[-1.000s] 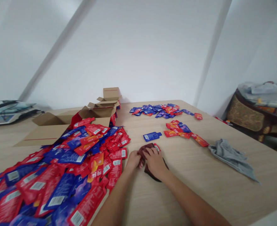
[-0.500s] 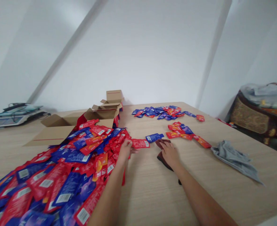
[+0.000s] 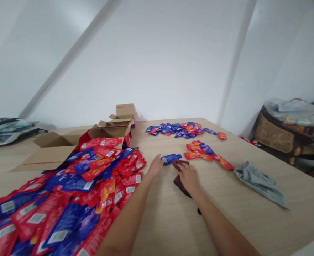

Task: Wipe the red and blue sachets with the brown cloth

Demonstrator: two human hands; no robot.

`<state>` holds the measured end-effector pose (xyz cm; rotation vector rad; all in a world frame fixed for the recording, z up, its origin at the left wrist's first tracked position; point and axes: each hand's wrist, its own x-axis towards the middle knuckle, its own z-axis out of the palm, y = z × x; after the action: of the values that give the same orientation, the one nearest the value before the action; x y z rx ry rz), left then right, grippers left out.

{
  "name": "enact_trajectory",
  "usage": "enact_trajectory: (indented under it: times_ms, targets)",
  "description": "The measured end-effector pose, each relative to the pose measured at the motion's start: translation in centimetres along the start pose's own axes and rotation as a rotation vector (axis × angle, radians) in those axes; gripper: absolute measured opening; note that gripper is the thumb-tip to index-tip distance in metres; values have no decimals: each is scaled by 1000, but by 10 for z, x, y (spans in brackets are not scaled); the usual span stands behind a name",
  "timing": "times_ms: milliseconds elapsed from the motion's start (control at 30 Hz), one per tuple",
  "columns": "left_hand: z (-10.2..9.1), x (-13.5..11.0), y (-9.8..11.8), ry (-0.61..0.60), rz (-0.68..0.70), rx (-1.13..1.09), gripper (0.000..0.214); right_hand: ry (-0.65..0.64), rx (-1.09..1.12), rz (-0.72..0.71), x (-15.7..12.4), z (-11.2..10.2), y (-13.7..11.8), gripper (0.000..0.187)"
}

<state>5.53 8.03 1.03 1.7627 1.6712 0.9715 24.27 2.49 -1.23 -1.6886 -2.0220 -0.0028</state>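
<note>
My left hand (image 3: 155,166) has its fingertips at the left end of a flat blue pouch (image 3: 170,159), which appears pinched there; the grip is partly hidden. To its right, my right hand (image 3: 189,179) is closed over a folded dark brown cloth (image 3: 182,187) on the tabletop. Its fingers cover part of the cloth. Left of my left forearm spreads a big heap of red and blue pouches (image 3: 78,183), many with white barcode labels. A small group of orange-red and blue pouches (image 3: 199,151) lies beyond my right hand.
Open cardboard boxes (image 3: 46,156) line the heap's far side. More pouches (image 3: 175,129) lie scattered at the back of the wooden table (image 3: 167,220). A grey cloth (image 3: 258,181) is on the right, a flat device under papers (image 3: 10,133) far left. A patterned chair (image 3: 274,131) stands beyond the table.
The red pouch beside my left hand has gone from that spot. My left hand has moved right to the blue pouch. My right hand stays on the brown cloth; the view has shifted slightly.
</note>
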Motion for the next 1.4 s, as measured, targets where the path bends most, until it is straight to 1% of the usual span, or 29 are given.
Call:
enact_trajectory:
  times_ms: [33,100,167,233,267,367,433,467,533,633,700,767,867,933,1000,1033,1133,1233,1300,1333,1400]
  targets:
    - [11,-1,2,-66,88,155,42,27,26,7,1,0,3,44]
    - [27,-11,4,-173,216,390,47,94,76,23,2,-1,8,47]
    - [35,-28,3,-226,294,521,49,159,115,16,3,-3,9,49]
    - [36,-51,-1,-248,357,574,51,179,143,-44,0,-5,2,51]
    - [35,-62,-3,-253,381,589,52,157,153,-98,-3,-6,-5,52]
    - [27,-88,-9,-266,398,637,56,13,142,-272,-16,-6,-33,54]
    - [22,-96,-7,-286,381,668,55,-66,110,-293,-21,-6,-47,54]
    - [20,-97,-5,-295,373,682,54,-90,90,-271,-22,-6,-50,53]
    - [20,-96,1,-288,359,702,50,-127,41,-206,-18,-7,-44,48]
    - [23,-95,10,-235,349,725,46,-166,-71,-53,-4,-12,-17,43]
    - [24,-95,12,-220,344,731,46,-161,-156,91,4,-16,3,42]
    - [23,-95,12,-219,337,715,44,-143,-211,158,7,-18,16,41]
    - [20,-88,11,-176,348,644,45,-112,-223,131,6,-18,22,42]
    - [19,-79,11,-133,346,592,53,-116,-201,83,4,-17,21,42]
    - [18,-68,12,-127,330,560,58,-141,-171,43,3,-17,21,42]
    - [18,-63,13,-141,324,557,58,-149,-157,30,2,-18,21,42]
    - [19,-56,17,-175,344,584,45,-129,-103,33,4,-16,26,42]
    - [19,-59,18,-132,382,561,30,-30,8,94,8,-13,36,44]
    - [20,-65,14,-64,328,459,28,75,106,129,12,-12,40,47]
    - [21,-67,12,-32,258,381,29,127,153,131,13,-12,38,48]
    - [22,-71,7,-12,55,189,31,196,227,82,10,-14,27,50]
